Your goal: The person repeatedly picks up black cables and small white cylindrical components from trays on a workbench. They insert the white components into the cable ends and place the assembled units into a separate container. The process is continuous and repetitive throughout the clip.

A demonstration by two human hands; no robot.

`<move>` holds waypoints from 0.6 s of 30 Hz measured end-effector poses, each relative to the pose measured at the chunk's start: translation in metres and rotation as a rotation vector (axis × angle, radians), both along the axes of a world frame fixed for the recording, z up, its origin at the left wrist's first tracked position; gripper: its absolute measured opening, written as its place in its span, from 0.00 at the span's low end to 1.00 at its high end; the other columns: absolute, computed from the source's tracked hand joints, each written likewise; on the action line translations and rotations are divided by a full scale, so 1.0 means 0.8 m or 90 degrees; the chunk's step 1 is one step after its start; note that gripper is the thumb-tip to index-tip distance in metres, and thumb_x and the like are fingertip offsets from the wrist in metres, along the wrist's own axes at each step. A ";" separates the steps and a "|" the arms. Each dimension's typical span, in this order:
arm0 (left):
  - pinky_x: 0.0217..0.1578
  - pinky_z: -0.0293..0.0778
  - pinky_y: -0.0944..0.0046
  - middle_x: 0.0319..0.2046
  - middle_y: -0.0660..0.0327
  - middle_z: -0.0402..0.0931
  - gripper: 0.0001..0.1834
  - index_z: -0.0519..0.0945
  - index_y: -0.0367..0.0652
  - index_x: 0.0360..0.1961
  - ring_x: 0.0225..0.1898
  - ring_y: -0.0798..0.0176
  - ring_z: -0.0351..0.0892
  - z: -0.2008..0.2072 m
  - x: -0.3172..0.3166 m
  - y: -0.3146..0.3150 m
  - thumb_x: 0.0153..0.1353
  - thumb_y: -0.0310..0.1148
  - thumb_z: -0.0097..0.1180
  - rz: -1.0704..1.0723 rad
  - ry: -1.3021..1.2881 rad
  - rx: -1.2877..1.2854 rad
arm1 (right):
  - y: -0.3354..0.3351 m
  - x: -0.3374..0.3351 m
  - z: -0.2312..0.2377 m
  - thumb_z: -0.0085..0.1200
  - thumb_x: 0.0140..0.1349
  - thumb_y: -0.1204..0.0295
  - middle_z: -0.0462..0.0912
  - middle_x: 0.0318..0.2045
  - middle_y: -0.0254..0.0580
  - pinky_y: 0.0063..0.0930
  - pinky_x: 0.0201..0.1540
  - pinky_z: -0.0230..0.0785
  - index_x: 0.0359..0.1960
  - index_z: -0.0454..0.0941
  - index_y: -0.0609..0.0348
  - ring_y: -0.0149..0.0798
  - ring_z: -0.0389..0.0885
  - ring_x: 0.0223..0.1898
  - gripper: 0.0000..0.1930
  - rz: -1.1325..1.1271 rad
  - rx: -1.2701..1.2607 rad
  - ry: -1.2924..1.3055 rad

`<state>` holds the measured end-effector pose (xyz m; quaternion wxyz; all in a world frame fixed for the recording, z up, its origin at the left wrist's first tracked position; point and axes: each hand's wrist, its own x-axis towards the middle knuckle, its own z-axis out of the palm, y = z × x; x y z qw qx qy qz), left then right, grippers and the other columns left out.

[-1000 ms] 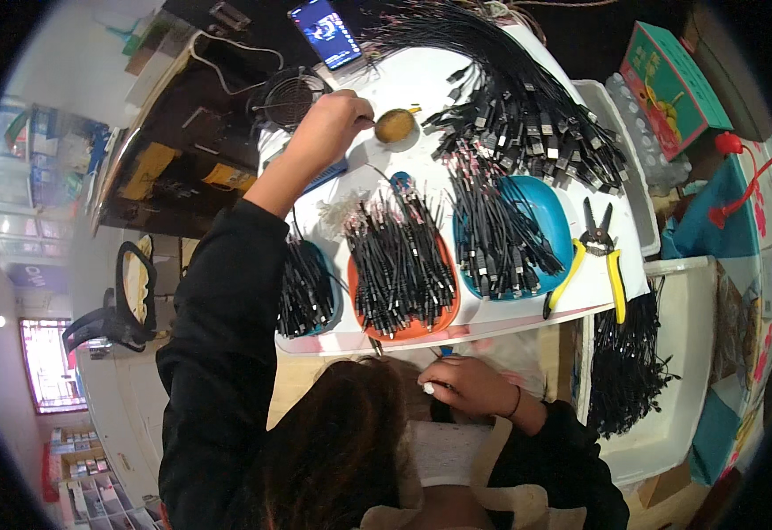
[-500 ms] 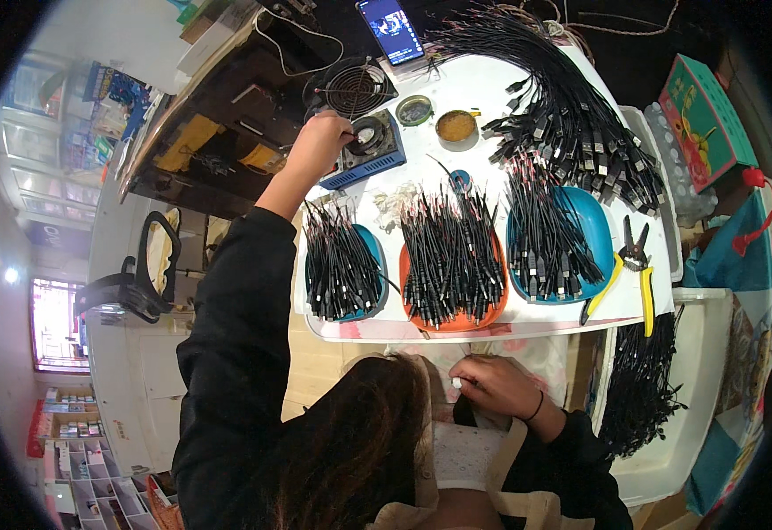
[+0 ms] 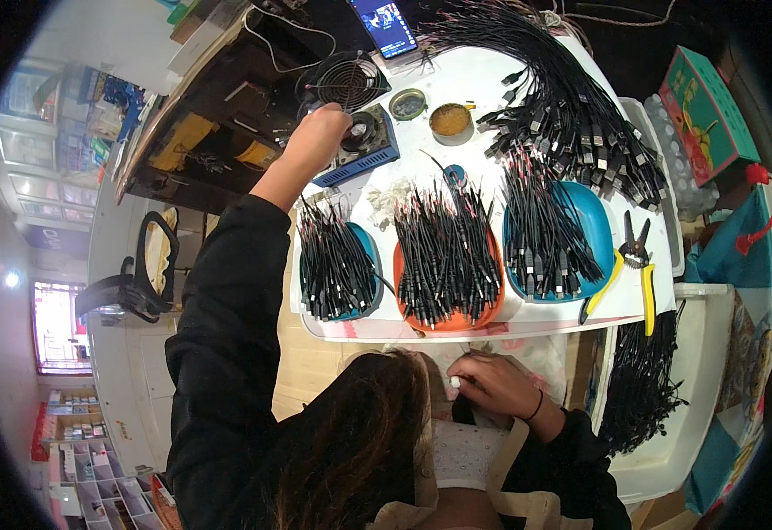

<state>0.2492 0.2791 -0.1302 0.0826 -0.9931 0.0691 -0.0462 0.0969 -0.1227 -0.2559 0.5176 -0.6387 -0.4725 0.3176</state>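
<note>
My left hand (image 3: 315, 140) reaches far forward over a blue metal box (image 3: 370, 162) with a round dark well, which looks like a solder pot. Its fingers are pinched together, and what they hold is hidden. Close to my body, my right hand (image 3: 494, 385) is closed near the table's front edge, with a small white piece (image 3: 455, 382) at its fingertips. I cannot make out what that is. Between the hands lie bundles of short black cables (image 3: 448, 261) in an orange tray (image 3: 490, 316), a left blue tray (image 3: 371, 296) and a right blue tray (image 3: 587, 221).
A fan with a wire guard (image 3: 348, 81) and a lit phone (image 3: 384, 26) stand at the back. Right of the box sit an amber-filled tin (image 3: 451, 121) and a round lid (image 3: 408, 104). Long black cables (image 3: 571, 115) heap at far right, above yellow-handled wire strippers (image 3: 637, 252).
The view has shifted a little, so the table things appear slightly to the left. My left hand's fingertips sit slightly farther back over the box. My right hand looks unchanged.
</note>
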 end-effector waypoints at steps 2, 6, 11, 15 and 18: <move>0.39 0.73 0.51 0.31 0.48 0.74 0.04 0.79 0.34 0.27 0.38 0.44 0.77 -0.002 0.001 -0.001 0.50 0.23 0.53 -0.002 0.007 0.018 | -0.001 0.000 0.000 0.50 0.62 0.68 0.78 0.35 0.46 0.41 0.42 0.70 0.41 0.73 0.57 0.50 0.78 0.39 0.09 0.000 -0.003 -0.005; 0.39 0.73 0.51 0.31 0.48 0.74 0.04 0.78 0.35 0.26 0.37 0.44 0.77 -0.001 0.002 -0.005 0.50 0.24 0.55 0.008 0.010 0.029 | -0.004 -0.001 0.001 0.49 0.62 0.68 0.78 0.35 0.47 0.41 0.42 0.70 0.41 0.73 0.57 0.51 0.78 0.39 0.09 -0.005 -0.018 -0.020; 0.36 0.73 0.54 0.30 0.49 0.77 0.07 0.81 0.35 0.31 0.34 0.47 0.78 0.050 -0.021 -0.039 0.52 0.27 0.59 0.031 -0.112 -0.067 | -0.009 -0.007 0.008 0.49 0.62 0.69 0.78 0.34 0.48 0.41 0.41 0.70 0.40 0.73 0.58 0.52 0.78 0.39 0.08 -0.042 -0.038 -0.016; 0.24 0.66 0.71 0.26 0.62 0.78 0.07 0.81 0.34 0.36 0.23 0.70 0.73 0.130 -0.107 -0.105 0.60 0.27 0.58 0.038 -0.250 -0.413 | -0.016 -0.015 0.037 0.50 0.62 0.70 0.78 0.32 0.47 0.39 0.40 0.69 0.40 0.74 0.58 0.50 0.78 0.37 0.08 -0.035 -0.056 0.026; 0.19 0.57 0.79 0.24 0.67 0.73 0.07 0.79 0.32 0.40 0.19 0.78 0.65 0.186 -0.192 -0.165 0.63 0.25 0.55 -0.012 -0.253 -0.712 | -0.020 -0.019 0.084 0.51 0.61 0.70 0.78 0.34 0.48 0.38 0.41 0.69 0.42 0.75 0.59 0.49 0.78 0.39 0.09 -0.034 -0.025 -0.019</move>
